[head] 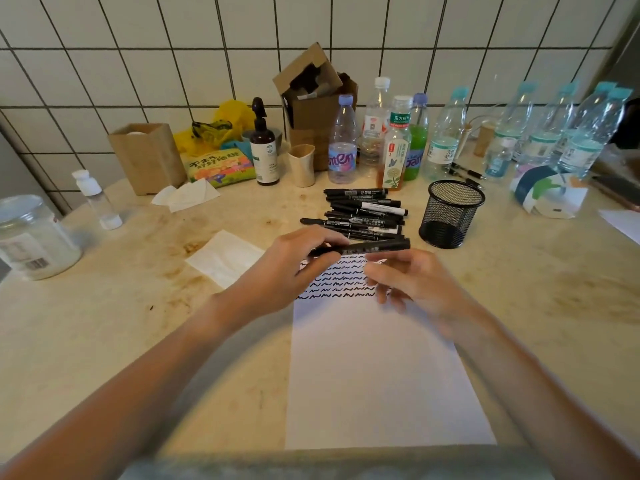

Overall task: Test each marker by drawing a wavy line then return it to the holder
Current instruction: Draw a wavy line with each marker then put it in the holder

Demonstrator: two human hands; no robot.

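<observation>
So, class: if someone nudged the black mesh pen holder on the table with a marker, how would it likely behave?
The mesh pen holder looks empty and is open wire mesh, so it is probably light and would slide or tip easily. It is taller than it is wide, which adds to the tipping risk. The table looks smooth, so expect little grip.

The worktop (121,341) looks like smooth, mottled beige stone with brown stains. The sheet of paper (381,375) is matt white. The pen holder (450,216) is black wire mesh. The markers (363,213) have black plastic barrels with a slight sheen. The bottles (343,143) are clear glossy plastic. The box (311,98) is dull brown cardboard, and the wall tiles (138,46) are smooth white.
</observation>
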